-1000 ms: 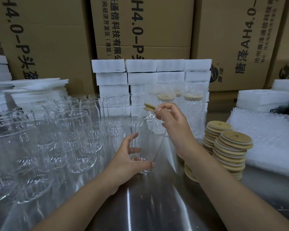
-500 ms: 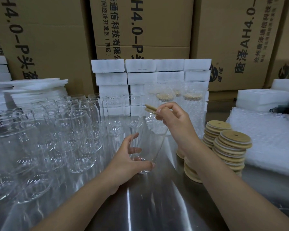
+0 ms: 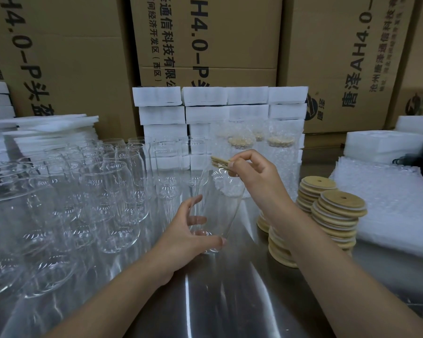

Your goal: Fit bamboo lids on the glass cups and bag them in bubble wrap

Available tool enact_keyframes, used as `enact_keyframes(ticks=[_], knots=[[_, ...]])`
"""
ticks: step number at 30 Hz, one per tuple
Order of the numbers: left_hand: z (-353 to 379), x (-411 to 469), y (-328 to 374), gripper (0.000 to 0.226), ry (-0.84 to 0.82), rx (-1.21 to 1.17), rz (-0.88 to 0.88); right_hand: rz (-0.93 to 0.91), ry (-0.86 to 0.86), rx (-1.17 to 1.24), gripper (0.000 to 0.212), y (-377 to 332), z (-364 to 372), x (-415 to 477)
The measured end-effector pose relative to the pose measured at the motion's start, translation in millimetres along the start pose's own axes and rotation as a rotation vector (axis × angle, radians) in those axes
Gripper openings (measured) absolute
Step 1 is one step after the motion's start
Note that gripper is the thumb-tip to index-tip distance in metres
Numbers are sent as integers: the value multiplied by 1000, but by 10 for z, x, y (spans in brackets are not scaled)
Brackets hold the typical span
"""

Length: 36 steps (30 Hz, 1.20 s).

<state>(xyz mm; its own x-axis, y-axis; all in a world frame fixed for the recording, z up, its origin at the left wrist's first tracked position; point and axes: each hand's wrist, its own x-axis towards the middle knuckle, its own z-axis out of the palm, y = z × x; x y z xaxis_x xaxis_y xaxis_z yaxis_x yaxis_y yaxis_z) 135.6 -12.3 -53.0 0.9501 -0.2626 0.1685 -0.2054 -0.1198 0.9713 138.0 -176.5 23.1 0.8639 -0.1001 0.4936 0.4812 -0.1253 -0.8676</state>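
Note:
My left hand (image 3: 188, 236) grips a clear glass cup (image 3: 217, 206) near its base on the steel table, the cup leaning a little to the right. My right hand (image 3: 252, 174) pinches a round bamboo lid (image 3: 219, 162) edge-on at the cup's rim. Stacks of bamboo lids (image 3: 337, 213) stand to the right of my right wrist. Several empty glass cups (image 3: 112, 191) crowd the left half of the table. Behind my hands stand cups wrapped in bubble wrap (image 3: 281, 162), lids fitted.
A pile of bubble wrap bags (image 3: 396, 203) lies at the right. White foam blocks (image 3: 205, 106) are stacked at the back, foam sheets (image 3: 47, 125) at the left. Cardboard boxes (image 3: 205, 45) wall off the rear. Bare steel table (image 3: 205, 301) lies between my forearms.
My hands, the cup and the lid have barely shifted; the lid stays tilted at the rim.

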Motion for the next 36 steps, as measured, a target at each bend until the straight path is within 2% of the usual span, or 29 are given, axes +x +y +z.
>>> enact_keyframes(ticks=[5,9,11,13,15,16,18,20,22,25,28,29,31,34,36], knots=[[-3,17,0,96,14,-11,-3,-53,13,-39,6,49,35,-15],[-16,39,5,92,27,-73,-7,-117,-54,-239,9,-46,-8,-28],[-31,52,-4,92,31,-106,-20,-181,3,-390,12,-155,-116,-21],[-34,61,-10,91,33,-130,-31,-187,151,-493,18,-248,-315,-3],[-34,73,-14,90,34,-139,-38,-113,288,-652,21,-311,-585,56],[-31,76,-18,90,35,-141,-41,-46,319,-806,22,-321,-739,99],[-25,80,-17,90,34,-148,-47,180,280,-1124,24,-285,-1092,234],[-22,74,-11,88,29,-143,-44,480,186,-1290,24,-243,-1397,374],[-23,60,-9,89,26,-135,-38,682,110,-1332,20,-196,-1591,454],[-25,43,-4,91,27,-137,-35,755,-4,-1376,14,-113,-1694,412],[-22,41,0,93,22,-143,-35,750,-23,-1415,43,6,-1708,357],[-20,39,2,94,21,-140,-33,740,-8,-1415,43,20,-1717,352],[-16,38,6,95,18,-126,-32,731,45,-1409,31,-38,-1700,363],[-11,35,5,95,12,-120,-32,735,211,-1341,42,-101,-1734,441],[-11,32,10,95,13,-129,-30,671,320,-1276,42,-213,-1715,471]])
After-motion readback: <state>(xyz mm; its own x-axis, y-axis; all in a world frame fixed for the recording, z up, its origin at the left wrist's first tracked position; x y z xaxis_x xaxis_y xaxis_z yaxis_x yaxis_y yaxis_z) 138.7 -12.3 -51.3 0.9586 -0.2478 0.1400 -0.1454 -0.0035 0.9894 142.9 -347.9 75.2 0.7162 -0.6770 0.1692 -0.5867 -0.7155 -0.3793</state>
